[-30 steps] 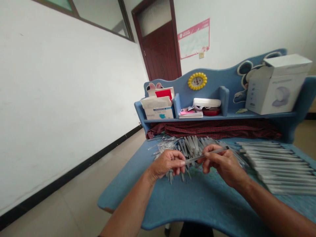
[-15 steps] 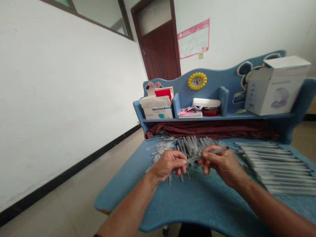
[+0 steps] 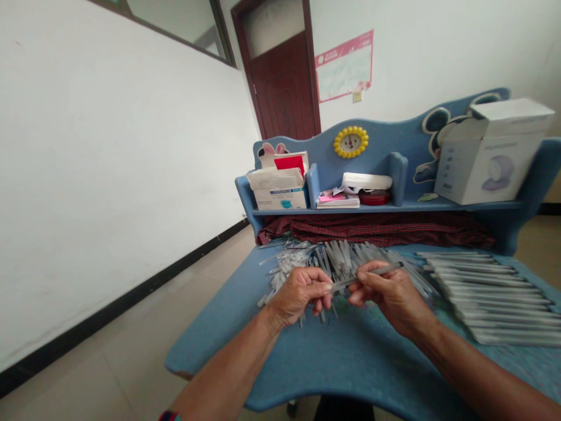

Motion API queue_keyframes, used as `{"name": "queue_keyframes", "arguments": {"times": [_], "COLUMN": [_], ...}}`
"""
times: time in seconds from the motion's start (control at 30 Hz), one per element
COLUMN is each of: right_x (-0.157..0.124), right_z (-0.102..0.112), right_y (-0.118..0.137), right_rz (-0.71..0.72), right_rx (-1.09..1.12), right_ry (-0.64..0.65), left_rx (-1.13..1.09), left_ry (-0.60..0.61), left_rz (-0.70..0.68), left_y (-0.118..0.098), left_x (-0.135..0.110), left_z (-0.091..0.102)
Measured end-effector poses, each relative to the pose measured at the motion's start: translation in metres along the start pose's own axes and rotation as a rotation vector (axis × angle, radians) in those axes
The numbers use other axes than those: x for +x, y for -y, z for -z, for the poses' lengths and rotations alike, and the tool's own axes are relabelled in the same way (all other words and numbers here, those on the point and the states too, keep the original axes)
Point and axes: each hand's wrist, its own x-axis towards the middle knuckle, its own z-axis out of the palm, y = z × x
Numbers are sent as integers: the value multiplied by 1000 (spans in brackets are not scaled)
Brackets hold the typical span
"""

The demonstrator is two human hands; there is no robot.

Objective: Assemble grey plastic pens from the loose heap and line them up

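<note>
Both my hands hold one thin grey stick (image 3: 380, 271) above the blue desk (image 3: 350, 356). My left hand (image 3: 300, 293) pinches its near end with thumb and fingers closed. My right hand (image 3: 390, 292) grips the stick further along, fingers curled round it, and the far end pokes out past the knuckles. Just behind my hands lies a loose heap of similar grey sticks (image 3: 337, 257).
A tidy row of long grey strips (image 3: 486, 292) lies at the desk's right. A red checked cloth (image 3: 381, 228) runs under the blue shelf, which carries a white box (image 3: 491, 152), a tissue box (image 3: 280, 190), papers and a yellow clock (image 3: 350, 142). White wall and bare floor at left.
My hands have drifted slightly left and closer together on the stick; the grip is the same. The view shifted a little.
</note>
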Motion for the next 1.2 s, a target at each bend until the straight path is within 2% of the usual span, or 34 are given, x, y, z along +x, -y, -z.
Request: {"name": "queue_keyframes", "arguments": {"times": [0.47,0.53,0.63,0.7,0.8,0.87,0.93,1.03,1.2], "right_x": [0,3,11,16,19,16,10,2,-2], "right_z": [-4,-2,6,13,20,19,14,3,-2], "right_y": [-1,0,2,5,9,9,8,9,34], "right_rz": [12,2,55,151,355,481,540,518,400], "right_rx": [17,-10,-98,-286,-860,-1296,-1624,-1866,-2022], "right_ry": [101,78,-47,-160,-250,-167,-9,127,117], "left_rx": [46,66,88,103,143,171,182,185,280], "left_ry": [-18,-35,-88,-131,-164,-157,-132,-86,-38], "left_rz": [-21,-27,-46,-46,-29,-4,14,22,11], "left_y": [-4,-4,-6,-7,-7,-7,-7,-7,-10], "left_x": [2,3,5,8,11,12,12,10,10], "left_z": [-6,-5,0,4,7,6,3,-1,0]}}
